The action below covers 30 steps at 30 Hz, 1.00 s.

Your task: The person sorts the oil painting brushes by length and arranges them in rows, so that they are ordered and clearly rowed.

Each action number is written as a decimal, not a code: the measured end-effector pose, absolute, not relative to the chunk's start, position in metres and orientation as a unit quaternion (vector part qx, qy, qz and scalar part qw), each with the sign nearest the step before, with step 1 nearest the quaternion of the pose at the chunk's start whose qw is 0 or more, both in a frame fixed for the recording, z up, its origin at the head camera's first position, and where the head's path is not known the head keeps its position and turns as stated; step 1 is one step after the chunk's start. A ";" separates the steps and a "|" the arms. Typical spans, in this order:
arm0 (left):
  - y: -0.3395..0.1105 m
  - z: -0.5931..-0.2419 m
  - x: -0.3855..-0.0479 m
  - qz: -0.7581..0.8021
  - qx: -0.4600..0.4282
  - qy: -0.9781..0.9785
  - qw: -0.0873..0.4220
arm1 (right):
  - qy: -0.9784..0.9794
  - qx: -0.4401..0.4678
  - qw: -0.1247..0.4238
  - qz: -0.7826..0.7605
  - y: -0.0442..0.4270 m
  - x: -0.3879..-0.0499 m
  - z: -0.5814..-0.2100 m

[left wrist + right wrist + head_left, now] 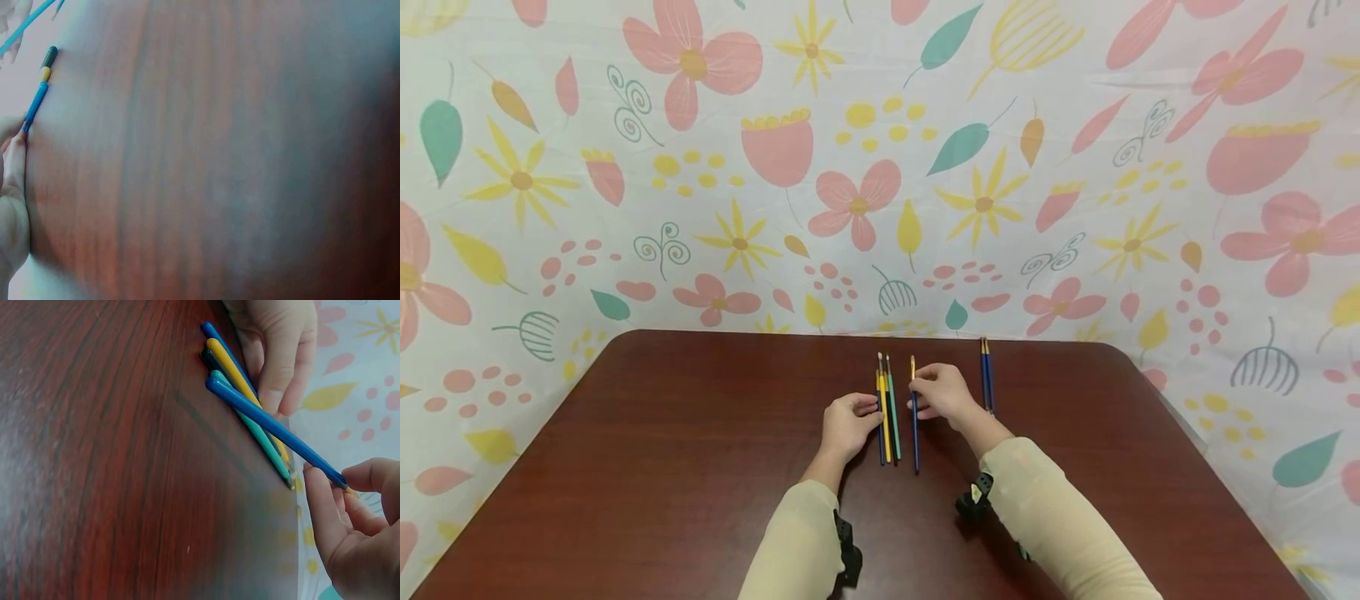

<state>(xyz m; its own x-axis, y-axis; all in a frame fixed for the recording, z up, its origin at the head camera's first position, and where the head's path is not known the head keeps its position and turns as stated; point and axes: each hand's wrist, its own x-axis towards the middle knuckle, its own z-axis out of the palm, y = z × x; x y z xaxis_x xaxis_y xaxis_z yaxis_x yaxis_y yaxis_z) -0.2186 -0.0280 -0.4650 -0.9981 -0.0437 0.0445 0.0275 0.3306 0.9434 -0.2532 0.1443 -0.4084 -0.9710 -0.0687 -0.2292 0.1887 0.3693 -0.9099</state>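
Several slim paintbrushes lie side by side on the table: a blue paintbrush, a yellow paintbrush point(887, 433), a dark one and a teal paintbrush point(895, 417). My left hand point(847, 427) is at their left side, thumb and fingertips pinching at the blue and yellow handles; its exact hold is partly hidden. To the right of this group, my right hand point(946, 392) pinches another blue paintbrush point(915, 433) near its ferrule. In the right wrist view, that blue handle point(275, 428) slants above the others, casting a shadow on the table.
Two more blue paintbrushes point(987, 375) lie together beyond my right hand, by the table's back edge. The brown table point(662, 467) meets a floral cloth point(857, 125) at the back. Dark wrist cameras point(847, 550) sit on both sleeves.
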 end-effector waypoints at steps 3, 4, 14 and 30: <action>-0.029 -0.466 -0.218 -0.577 0.004 -0.816 0.030 | 0.817 0.032 0.118 -0.564 0.149 -0.252 -0.408; -0.029 -0.466 -0.218 -0.577 0.004 -0.816 0.029 | 0.816 0.032 0.118 -0.565 0.150 -0.252 -0.408; -0.029 -0.466 -0.219 -0.582 0.003 -0.813 0.027 | 0.818 0.035 0.111 -0.563 0.169 -0.252 -0.400; -0.028 -0.466 -0.218 -0.579 0.004 -0.815 0.026 | 0.818 0.035 0.111 -0.564 0.199 -0.252 -0.391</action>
<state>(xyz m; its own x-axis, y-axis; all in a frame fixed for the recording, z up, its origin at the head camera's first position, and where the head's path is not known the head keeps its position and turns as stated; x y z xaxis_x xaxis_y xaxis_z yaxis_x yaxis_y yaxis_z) -0.2181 -0.0282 -0.4659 -0.9987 -0.0365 0.0369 0.0228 0.3290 0.9441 -0.2518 0.1992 -0.3912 -0.9731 -0.0672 -0.2204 0.1822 0.3612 -0.9145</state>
